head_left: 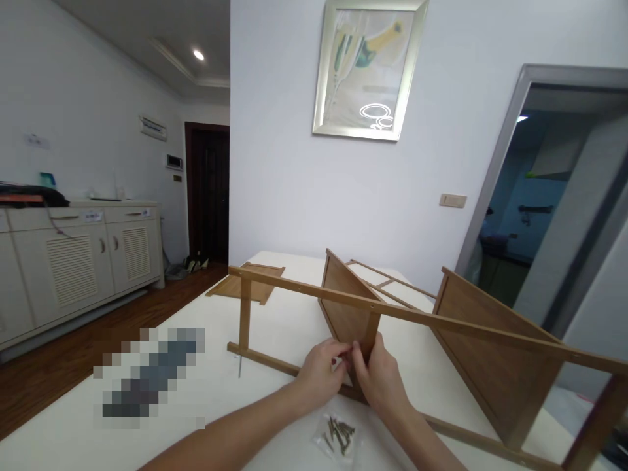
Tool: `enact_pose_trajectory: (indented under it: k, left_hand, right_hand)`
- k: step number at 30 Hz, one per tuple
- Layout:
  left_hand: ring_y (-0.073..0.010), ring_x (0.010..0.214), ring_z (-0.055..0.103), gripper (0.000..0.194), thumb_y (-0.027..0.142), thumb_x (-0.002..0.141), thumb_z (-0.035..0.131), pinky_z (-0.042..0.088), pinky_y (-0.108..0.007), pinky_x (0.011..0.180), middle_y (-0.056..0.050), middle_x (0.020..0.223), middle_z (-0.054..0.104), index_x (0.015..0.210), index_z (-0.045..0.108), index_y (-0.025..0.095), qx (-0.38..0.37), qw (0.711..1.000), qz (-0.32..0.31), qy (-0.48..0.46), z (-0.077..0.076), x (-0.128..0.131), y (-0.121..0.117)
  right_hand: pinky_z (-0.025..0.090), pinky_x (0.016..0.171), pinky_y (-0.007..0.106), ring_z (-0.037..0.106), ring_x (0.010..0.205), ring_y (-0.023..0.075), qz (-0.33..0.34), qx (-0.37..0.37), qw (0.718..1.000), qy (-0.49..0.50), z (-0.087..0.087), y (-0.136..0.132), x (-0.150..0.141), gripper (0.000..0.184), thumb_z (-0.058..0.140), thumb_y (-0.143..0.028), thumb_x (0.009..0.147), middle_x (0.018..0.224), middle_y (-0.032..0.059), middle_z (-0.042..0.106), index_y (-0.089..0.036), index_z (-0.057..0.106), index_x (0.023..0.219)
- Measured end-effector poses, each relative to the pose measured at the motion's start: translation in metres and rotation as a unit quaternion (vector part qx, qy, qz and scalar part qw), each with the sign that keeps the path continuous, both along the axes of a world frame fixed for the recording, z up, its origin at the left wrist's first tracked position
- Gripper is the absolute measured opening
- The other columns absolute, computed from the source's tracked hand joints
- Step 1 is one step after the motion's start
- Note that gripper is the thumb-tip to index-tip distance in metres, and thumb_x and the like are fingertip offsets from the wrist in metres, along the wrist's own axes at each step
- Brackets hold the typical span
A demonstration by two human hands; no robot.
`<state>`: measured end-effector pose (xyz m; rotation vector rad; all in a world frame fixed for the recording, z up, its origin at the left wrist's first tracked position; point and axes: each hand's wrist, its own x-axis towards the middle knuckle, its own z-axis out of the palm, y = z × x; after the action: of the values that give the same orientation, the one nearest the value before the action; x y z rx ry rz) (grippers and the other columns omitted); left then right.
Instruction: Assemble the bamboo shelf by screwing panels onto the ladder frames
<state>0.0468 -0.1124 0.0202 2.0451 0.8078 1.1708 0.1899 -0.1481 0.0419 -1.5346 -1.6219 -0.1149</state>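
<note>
A wooden shelf frame (304, 286) lies on its side across the white table, with two wooden boards, a nearer one (343, 307) and a right one (495, 353), standing in it. My left hand (318, 374) is pinched at the lower rail, by the corner of the nearer board; whatever sits between its fingertips is too small to make out. Close beside it, my right hand (385, 376) wraps round the upright crosspiece (373, 327) there, thumb towards the left fingertips. Below both hands lies a clear bag of screws (339, 435).
A thin metal rod (240, 366) stands by the frame's left end. Another wooden panel (248, 285) lies flat at the table's far left. A pixelated dark object (157, 379) rests on the near left of the table (220, 418). A wall (284, 196) rises behind.
</note>
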Motion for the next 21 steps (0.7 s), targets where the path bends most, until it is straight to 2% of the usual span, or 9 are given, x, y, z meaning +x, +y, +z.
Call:
enact_pose_trajectory:
  k: [3, 6, 9, 13, 17, 19, 21]
  left_hand:
    - [-0.0221, 0.095, 0.059, 0.033, 0.022, 0.075, 0.061, 0.046, -0.035, 0.089, -0.007, 0.100, 0.066, 0.107, 0.070, 0.022, 0.042, 0.989, 0.002, 0.142, -0.010, -0.027, -0.004]
    - [-0.0232, 0.099, 0.057, 0.032, 0.022, 0.080, 0.056, 0.044, -0.036, 0.091, -0.009, 0.102, 0.065, 0.110, 0.069, 0.020, 0.060, 0.979, 0.006, 0.195, -0.020, -0.037, -0.003]
    - [-0.0225, 0.096, 0.056, 0.028, 0.020, 0.086, 0.049, 0.043, -0.036, 0.089, -0.009, 0.096, 0.065, 0.105, 0.071, 0.020, 0.078, 0.974, 0.008, 0.211, -0.026, -0.029, 0.004]
    - [-0.0231, 0.093, 0.054, 0.026, 0.020, 0.086, 0.050, 0.043, -0.036, 0.086, -0.009, 0.090, 0.062, 0.099, 0.072, 0.020, 0.087, 0.972, 0.024, 0.215, -0.028, -0.011, 0.013]
    - [-0.0233, 0.092, 0.053, 0.027, 0.021, 0.087, 0.049, 0.044, -0.037, 0.085, -0.009, 0.089, 0.061, 0.101, 0.071, 0.020, 0.085, 0.973, 0.030, 0.213, -0.030, -0.004, 0.012]
    - [-0.0233, 0.093, 0.053, 0.027, 0.022, 0.086, 0.051, 0.044, -0.037, 0.086, -0.009, 0.092, 0.061, 0.105, 0.070, 0.020, 0.087, 0.973, 0.037, 0.211, -0.026, -0.005, 0.008]
    - [-0.0235, 0.094, 0.054, 0.028, 0.025, 0.086, 0.052, 0.043, -0.037, 0.087, -0.009, 0.094, 0.062, 0.108, 0.068, 0.019, 0.101, 0.967, 0.063, 0.224, -0.015, -0.012, 0.003]
  right_hand:
    - [0.036, 0.049, 0.029, 0.059, 0.052, 0.0225, -0.031, -0.004, 0.999, -0.025, 0.000, 0.002, -0.001, 0.022, 0.039, -0.034, 0.087, 0.061, 0.0041, 0.062, -0.018, 0.048, 0.098]
    - [0.034, 0.050, 0.029, 0.057, 0.051, 0.0215, -0.052, -0.012, 0.998, -0.030, 0.001, 0.007, -0.001, 0.018, 0.038, -0.033, 0.086, 0.059, 0.0032, 0.060, -0.019, 0.047, 0.093]
    - [0.032, 0.051, 0.028, 0.056, 0.051, 0.0205, -0.069, -0.011, 0.997, -0.028, 0.002, 0.013, 0.003, 0.017, 0.038, -0.032, 0.085, 0.059, 0.0029, 0.059, -0.019, 0.047, 0.091]
    - [0.032, 0.052, 0.029, 0.055, 0.052, 0.0200, -0.089, -0.007, 0.996, -0.026, 0.002, 0.021, 0.014, 0.017, 0.039, -0.031, 0.085, 0.061, 0.0034, 0.060, -0.019, 0.048, 0.091]
    - [0.033, 0.053, 0.029, 0.056, 0.054, 0.0205, -0.097, -0.009, 0.995, -0.024, 0.001, 0.023, 0.019, 0.018, 0.038, -0.031, 0.085, 0.063, 0.0042, 0.061, -0.018, 0.049, 0.093]
    - [0.033, 0.053, 0.029, 0.057, 0.055, 0.0208, -0.093, -0.011, 0.995, -0.026, 0.001, 0.022, 0.019, 0.018, 0.038, -0.030, 0.086, 0.063, 0.0047, 0.061, -0.018, 0.049, 0.093]
    - [0.033, 0.054, 0.028, 0.057, 0.056, 0.0208, -0.090, -0.016, 0.995, -0.027, 0.002, 0.021, 0.018, 0.017, 0.039, -0.029, 0.087, 0.064, 0.0047, 0.062, -0.017, 0.049, 0.094]
